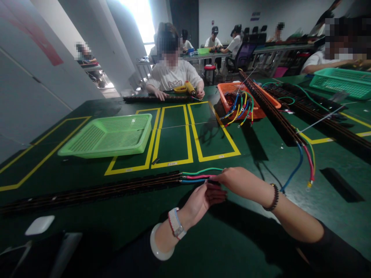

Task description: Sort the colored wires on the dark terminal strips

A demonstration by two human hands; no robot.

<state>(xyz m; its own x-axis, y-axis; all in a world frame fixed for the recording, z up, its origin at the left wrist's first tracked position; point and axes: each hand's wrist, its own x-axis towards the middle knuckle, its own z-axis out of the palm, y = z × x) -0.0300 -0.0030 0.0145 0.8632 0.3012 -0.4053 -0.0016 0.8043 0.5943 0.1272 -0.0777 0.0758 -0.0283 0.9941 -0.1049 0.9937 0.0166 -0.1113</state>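
Observation:
A long black strip with copper-coloured lines (116,184) lies across the table in front of me. From its right end come a green wire (199,171), a red wire (193,177) and a blue wire (191,181). My right hand (242,183) is closed around the far ends of these wires, palm down, hiding their tips. Just below, my left hand (201,202) pinches at the same wires, its thumb against the blue and red ones and the other fingers curled behind.
A light green basket (136,148) stands beyond the strip. An orange basket (224,94) holds wires with lugs, with another long strip (269,106) resting across it. Opposite, a person handles a strip beside a yellow heat gun (189,88). A white case (39,225) lies at near left.

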